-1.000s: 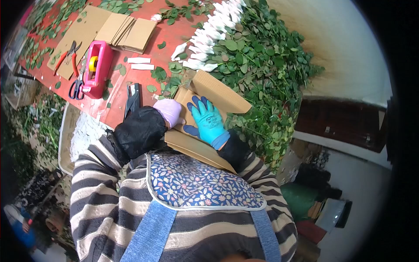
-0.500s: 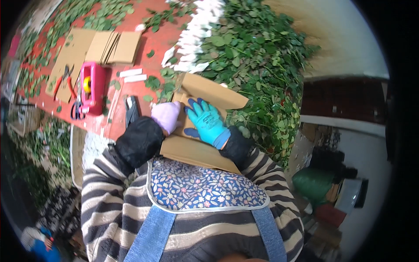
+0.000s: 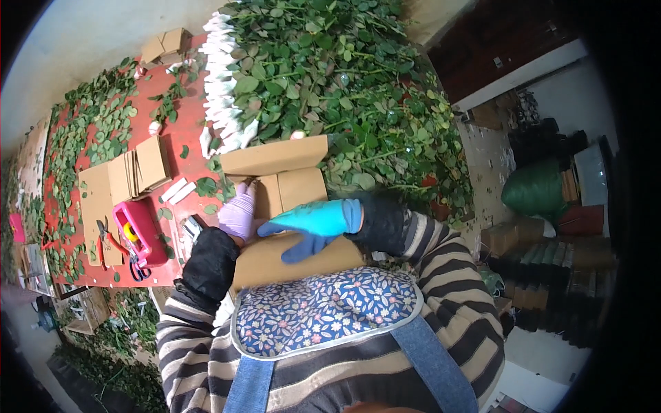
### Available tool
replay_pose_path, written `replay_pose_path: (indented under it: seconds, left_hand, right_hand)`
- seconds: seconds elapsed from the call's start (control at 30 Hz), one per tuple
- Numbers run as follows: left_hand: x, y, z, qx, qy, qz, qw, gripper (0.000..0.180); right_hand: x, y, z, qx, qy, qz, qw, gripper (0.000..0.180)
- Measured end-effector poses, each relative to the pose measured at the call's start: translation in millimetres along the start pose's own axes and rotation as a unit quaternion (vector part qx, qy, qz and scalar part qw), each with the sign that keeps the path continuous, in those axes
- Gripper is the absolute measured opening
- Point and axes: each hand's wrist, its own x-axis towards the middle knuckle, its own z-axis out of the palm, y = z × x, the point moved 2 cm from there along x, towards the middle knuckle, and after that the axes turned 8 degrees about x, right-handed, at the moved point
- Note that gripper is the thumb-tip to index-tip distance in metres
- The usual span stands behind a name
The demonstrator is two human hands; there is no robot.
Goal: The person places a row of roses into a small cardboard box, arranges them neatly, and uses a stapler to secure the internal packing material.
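A creased brown cardboard sheet (image 3: 301, 188) lies before me on the red table, its far and near flaps partly raised. My left hand (image 3: 237, 212), in a light purple glove, is closed on the cardboard's left edge, fingers pressed together. Over the near fold, my right hand (image 3: 311, 224) wears a turquoise glove with dark blue fingertips. It is turned sideways with thumb and fingers spread apart, and nothing is in it. Part of the near flap (image 3: 296, 260) is hidden under that hand.
To the left on the table (image 3: 186, 148) are a pink tape dispenser (image 3: 143, 234), red-handled pliers (image 3: 105, 244), scissors (image 3: 140, 270) and folded cardboard (image 3: 141, 168). Beyond the sheet lie white-wrapped flower heads (image 3: 222, 82) with leafy stems (image 3: 330, 82). Loose leaves (image 3: 89, 124) cover the far left.
My right hand has turned from lying flat on the cardboard to a sideways pose nearer me. My left hand stays at the left edge. The view has shifted.
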Motion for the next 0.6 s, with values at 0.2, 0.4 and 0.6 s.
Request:
replay_pose_path:
  seconds: [0.2,0.4,0.6]
  left_hand:
    - [-2.4,-25.7,0.6,0.019,-0.039,0.005,0.999,0.106]
    - [0.3,5.8,-8.8,0.097,-0.085,-0.023,0.991,0.100]
    - [-13.2,20.0,-4.6,0.089,0.023,-0.002,0.996,0.070]
  right_hand:
    - [8.1,11.4,55.0,-0.636,0.100,-0.077,0.761,0.065]
    - [-6.3,7.0,25.0,-0.316,0.002,-0.013,0.949,0.059]
    - [44.5,-65.8,-158.1,-0.315,0.327,-0.031,0.890,0.031]
